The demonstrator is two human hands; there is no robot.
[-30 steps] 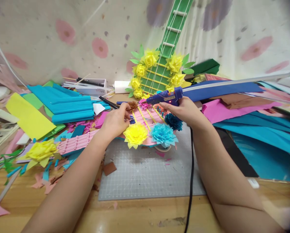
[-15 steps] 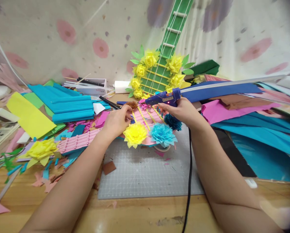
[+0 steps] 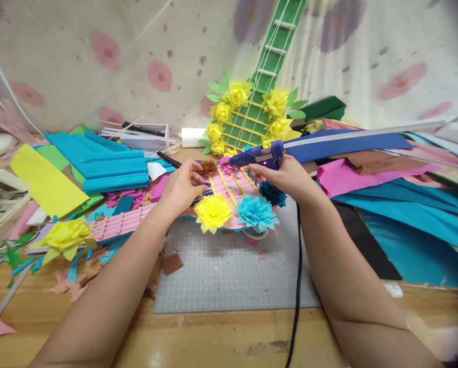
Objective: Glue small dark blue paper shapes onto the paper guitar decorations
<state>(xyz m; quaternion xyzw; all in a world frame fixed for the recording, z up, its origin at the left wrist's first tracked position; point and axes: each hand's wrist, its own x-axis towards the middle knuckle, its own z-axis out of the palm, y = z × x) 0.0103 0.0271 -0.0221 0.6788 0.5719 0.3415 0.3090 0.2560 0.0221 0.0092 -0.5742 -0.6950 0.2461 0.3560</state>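
Note:
My right hand (image 3: 286,176) grips a blue hot glue gun (image 3: 257,155), its nozzle pointing left over a pink paper guitar (image 3: 137,219) that lies on the grey cutting mat (image 3: 229,276). My left hand (image 3: 181,186) pinches a small brown paper flower (image 3: 208,166) just left of the nozzle, at the top of the guitar's body. A yellow paper flower (image 3: 213,211), a light blue one (image 3: 256,211) and a dark teal one (image 3: 272,192) sit on the guitar below my hands. The gun's black cord (image 3: 298,266) runs down across the mat.
A green paper guitar with yellow flowers (image 3: 252,112) leans on the wall behind. Folded blue crepe paper (image 3: 106,163) and yellow sheets (image 3: 41,186) lie left. Piles of blue, pink and teal paper (image 3: 386,174) fill the right. Scraps and another yellow flower (image 3: 65,237) litter the wooden table.
The glue gun and my right hand have drifted slightly left, toward the brown flower. My left hand has lifted its fingers a little with the flower.

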